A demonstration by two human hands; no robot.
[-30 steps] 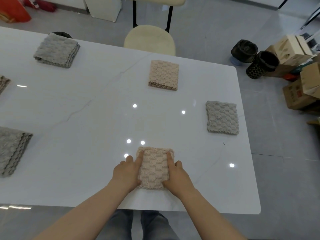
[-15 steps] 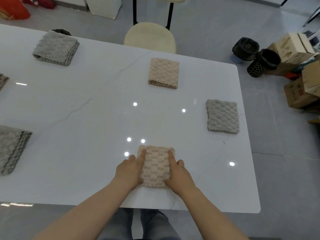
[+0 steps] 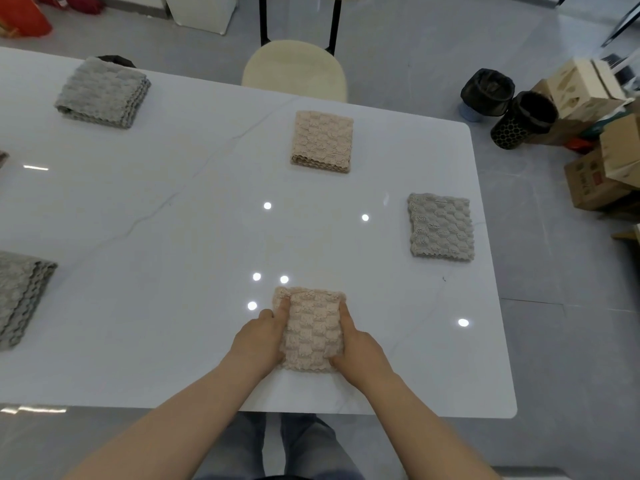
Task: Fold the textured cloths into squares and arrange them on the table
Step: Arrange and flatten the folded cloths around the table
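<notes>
A folded beige textured cloth lies near the front edge of the white table. My left hand holds its left side and my right hand holds its right side. Each has a digit lying on top along the edge, and the other fingers are partly hidden at the cloth's sides. The cloth looks squeezed narrower between the two hands. A second beige folded square lies at the far middle and a grey one at the right.
More grey folded cloths lie at the far left and at the left edge. A cream chair stands behind the table. Black bins and cardboard boxes stand on the floor at the right.
Both hands have closed in on the beige cloth's sides, and the cloth now looks narrower and slightly bunched. The other cloths have not moved.
</notes>
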